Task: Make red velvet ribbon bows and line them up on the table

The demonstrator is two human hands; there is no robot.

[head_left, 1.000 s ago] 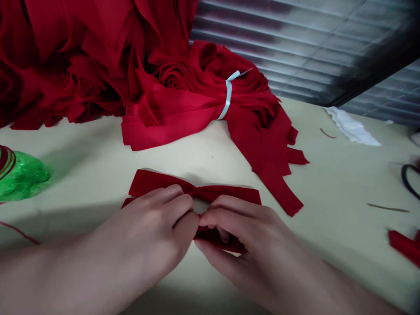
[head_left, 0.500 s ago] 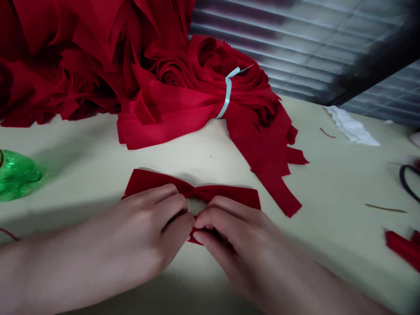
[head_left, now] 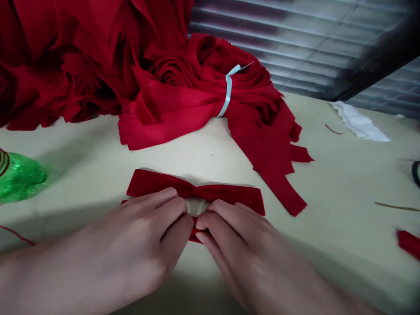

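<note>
Both hands pinch the middle of a red fabric strip low in the view, their fingertips almost meeting. My left hand is closed on it from the left, and my right hand is closed on it from the right. Most of this strip is hidden under the hands. Just beyond the knuckles lies a red fabric bow, flat on the table and gathered narrow at its middle. Whether the bow and the pinched strip are joined, I cannot tell.
Behind lies a bundle of red fabric strips tied with a pale blue ribbon. A larger red fabric heap rises at back left. A green shiny object sits left, a white scrap right. Window blinds stand behind the table.
The camera view has shifted slightly, so things at the right sit nearer the frame edge. Both hands stay pinched on the strip, with only slight finger movement.
</note>
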